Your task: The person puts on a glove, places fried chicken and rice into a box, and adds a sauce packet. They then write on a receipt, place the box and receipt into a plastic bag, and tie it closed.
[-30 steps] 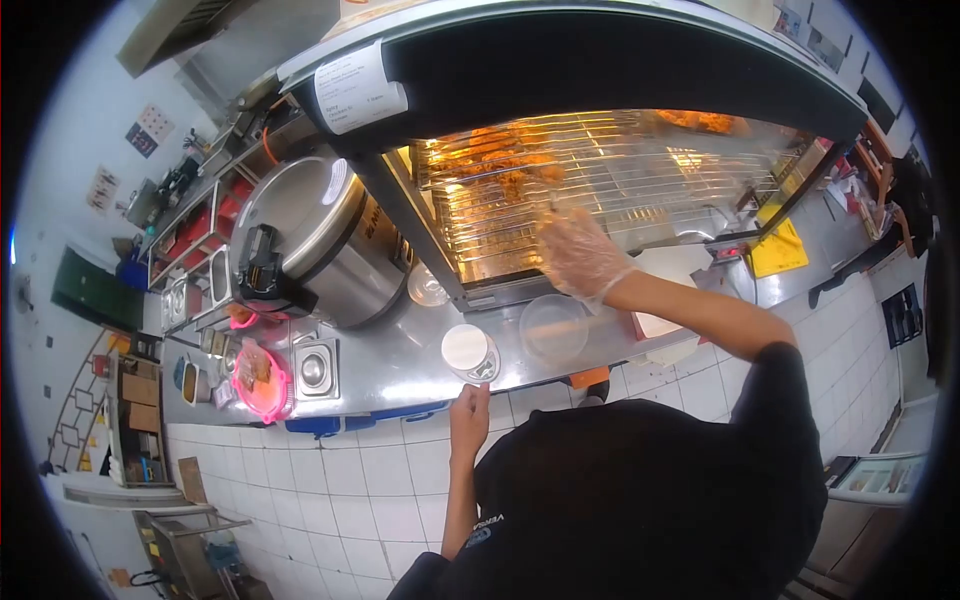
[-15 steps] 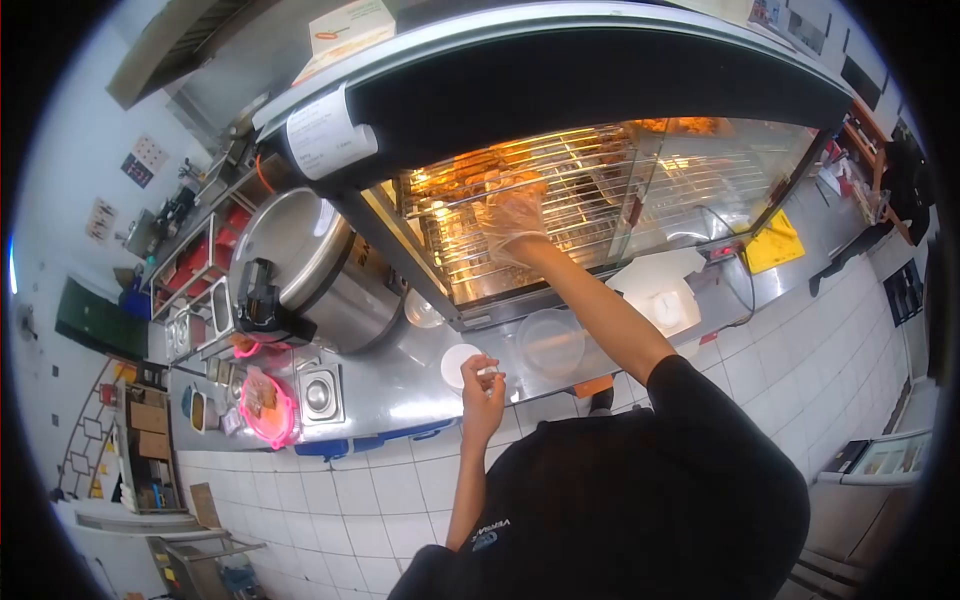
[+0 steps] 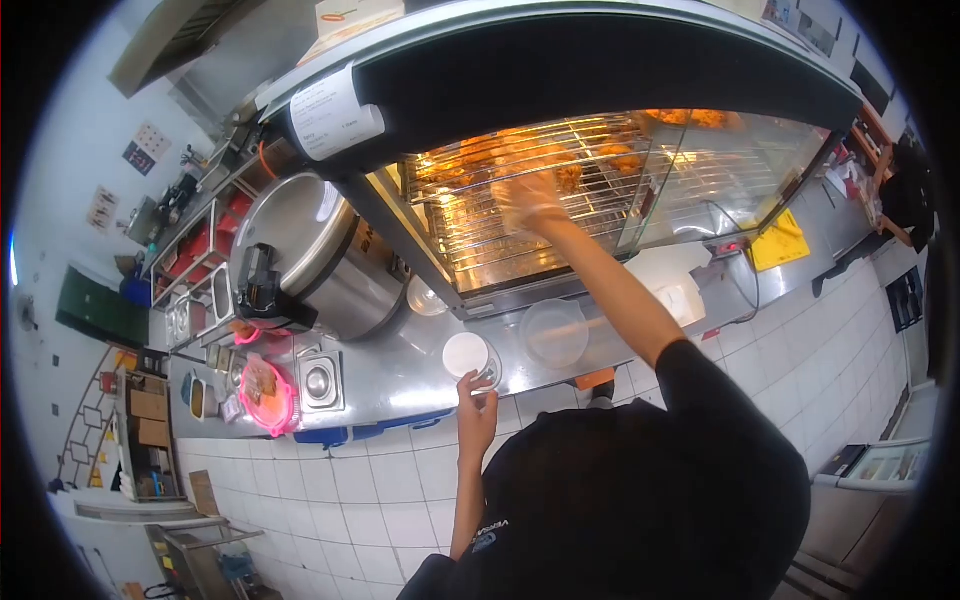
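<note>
My right hand (image 3: 530, 200), in a clear plastic glove, reaches through the opening of a lit food warmer (image 3: 350, 190). Its blurred fingers are over the wire rack (image 3: 600, 200), right beside a piece of fried chicken (image 3: 568, 176); whether they grip it cannot be told. More fried chicken (image 3: 450, 165) lies on the rack to the left. Over the counter's front edge, my left hand (image 3: 477, 405) is bare, its fingers bent and pinched together on something I cannot make out. Just beyond its fingertips is a round white lid or disc (image 3: 466, 355).
A large steel cooker (image 3: 300, 240) stands left of the warmer. On the steel counter (image 3: 390, 385) are a clear round container (image 3: 555, 335), an open white box (image 3: 675, 285), a pink basin (image 3: 268, 400) and a yellow cloth (image 3: 780, 243). Another person (image 3: 905, 190) is at far right.
My right hand has shifted slightly right and up inside the warmer. My left hand has stayed low by the white disc, its fingers slightly lower. The view has tilted a little.
</note>
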Demonstrator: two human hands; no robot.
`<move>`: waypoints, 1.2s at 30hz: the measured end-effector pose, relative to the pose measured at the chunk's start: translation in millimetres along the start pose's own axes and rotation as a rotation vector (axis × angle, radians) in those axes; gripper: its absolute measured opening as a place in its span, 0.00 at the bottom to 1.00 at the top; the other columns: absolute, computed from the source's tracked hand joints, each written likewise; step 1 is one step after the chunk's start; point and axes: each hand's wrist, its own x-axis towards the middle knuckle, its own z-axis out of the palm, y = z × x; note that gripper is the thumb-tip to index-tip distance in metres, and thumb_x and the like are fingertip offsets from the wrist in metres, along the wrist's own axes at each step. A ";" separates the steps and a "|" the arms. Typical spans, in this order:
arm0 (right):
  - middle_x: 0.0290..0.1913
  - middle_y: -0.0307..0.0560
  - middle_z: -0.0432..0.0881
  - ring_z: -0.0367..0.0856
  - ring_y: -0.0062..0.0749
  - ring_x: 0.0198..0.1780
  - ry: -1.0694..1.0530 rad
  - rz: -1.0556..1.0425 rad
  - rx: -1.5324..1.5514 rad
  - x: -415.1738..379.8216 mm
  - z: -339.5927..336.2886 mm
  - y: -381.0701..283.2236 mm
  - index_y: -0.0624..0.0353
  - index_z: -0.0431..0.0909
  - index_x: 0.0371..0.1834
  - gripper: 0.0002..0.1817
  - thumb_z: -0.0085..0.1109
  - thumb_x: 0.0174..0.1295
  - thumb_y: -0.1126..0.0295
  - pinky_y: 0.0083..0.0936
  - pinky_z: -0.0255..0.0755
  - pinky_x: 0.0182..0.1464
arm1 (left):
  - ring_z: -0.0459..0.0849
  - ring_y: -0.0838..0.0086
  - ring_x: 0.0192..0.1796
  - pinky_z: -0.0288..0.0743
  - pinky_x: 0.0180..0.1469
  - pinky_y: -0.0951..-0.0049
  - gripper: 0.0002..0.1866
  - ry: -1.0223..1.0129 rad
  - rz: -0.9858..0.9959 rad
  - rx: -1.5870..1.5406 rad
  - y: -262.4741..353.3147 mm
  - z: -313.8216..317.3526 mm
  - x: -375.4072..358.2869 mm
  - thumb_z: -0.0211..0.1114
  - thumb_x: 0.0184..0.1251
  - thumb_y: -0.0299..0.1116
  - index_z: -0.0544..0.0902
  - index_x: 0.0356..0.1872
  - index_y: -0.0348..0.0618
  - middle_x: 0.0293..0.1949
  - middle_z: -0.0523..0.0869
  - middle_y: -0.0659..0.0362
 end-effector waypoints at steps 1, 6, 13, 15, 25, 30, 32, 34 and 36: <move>0.60 0.58 0.78 0.76 0.48 0.60 -0.098 0.017 0.084 8.3 7.4 -2.9 0.54 0.78 0.59 0.22 0.53 0.60 0.65 0.50 0.63 0.65 | 0.85 0.70 0.43 0.78 0.48 0.71 0.26 0.000 0.003 -0.016 2.4 -0.5 2.9 0.59 0.70 0.24 0.63 0.68 0.40 0.51 0.81 0.53; 0.59 0.57 0.79 0.76 0.48 0.60 -0.341 0.166 0.259 57.9 32.2 0.8 0.54 0.77 0.59 0.23 0.54 0.60 0.64 0.48 0.64 0.65 | 0.84 0.70 0.43 0.79 0.45 0.73 0.26 0.050 0.155 0.159 43.6 -3.3 10.0 0.60 0.71 0.24 0.63 0.67 0.39 0.51 0.80 0.53; 0.58 0.55 0.79 0.76 0.47 0.60 -0.282 0.249 0.416 47.6 46.3 21.1 0.54 0.77 0.60 0.23 0.55 0.60 0.63 0.45 0.65 0.65 | 0.83 0.75 0.42 0.77 0.43 0.76 0.26 0.060 0.037 0.019 14.1 -3.4 -9.1 0.60 0.71 0.25 0.63 0.68 0.38 0.52 0.80 0.54; 0.58 0.55 0.79 0.76 0.47 0.60 -0.244 0.263 0.482 34.8 49.8 27.4 0.54 0.77 0.60 0.23 0.55 0.60 0.63 0.44 0.66 0.65 | 0.82 0.75 0.42 0.76 0.43 0.76 0.26 0.020 0.026 0.036 -1.7 -2.8 -14.7 0.60 0.72 0.26 0.63 0.68 0.39 0.52 0.81 0.54; 0.48 0.51 0.83 0.78 0.44 0.57 -0.437 0.046 0.373 -7.4 -91.4 -37.7 0.48 0.78 0.57 0.23 0.59 0.58 0.56 0.37 0.69 0.63 | 0.83 0.73 0.40 0.77 0.43 0.72 0.24 -0.031 0.015 0.032 -2.2 1.6 -0.1 0.61 0.71 0.25 0.67 0.66 0.40 0.50 0.83 0.55; 0.55 0.54 0.81 0.76 0.46 0.60 -0.374 0.056 0.322 -1.9 -82.9 -51.8 0.47 0.81 0.54 0.22 0.53 0.61 0.50 0.42 0.66 0.64 | 0.83 0.74 0.42 0.77 0.44 0.74 0.22 -0.099 0.036 0.017 20.3 8.7 8.8 0.60 0.71 0.24 0.69 0.64 0.40 0.50 0.81 0.57; 0.57 0.55 0.80 0.77 0.49 0.59 -0.269 0.147 0.362 -3.1 -71.0 -50.9 0.49 0.85 0.48 0.18 0.55 0.60 0.55 0.45 0.72 0.59 | 0.82 0.75 0.43 0.77 0.44 0.75 0.20 -0.087 0.020 0.011 22.0 11.6 8.7 0.60 0.71 0.25 0.71 0.63 0.40 0.50 0.81 0.57; 0.60 0.53 0.79 0.74 0.42 0.62 -0.636 0.305 0.325 10.9 -58.2 -51.8 0.51 0.79 0.58 0.30 0.48 0.63 0.41 0.40 0.60 0.67 | 0.83 0.75 0.43 0.77 0.44 0.75 0.20 -0.090 0.007 0.024 6.7 11.3 6.5 0.60 0.71 0.25 0.71 0.63 0.40 0.50 0.81 0.57; 0.55 0.53 0.81 0.77 0.42 0.58 -0.683 0.382 0.316 16.6 -50.3 -54.5 0.54 0.80 0.56 0.30 0.55 0.58 0.43 0.37 0.66 0.62 | 0.85 0.73 0.44 0.77 0.46 0.74 0.20 -0.088 -0.027 -0.018 -14.7 11.8 4.2 0.61 0.71 0.26 0.72 0.62 0.39 0.50 0.82 0.55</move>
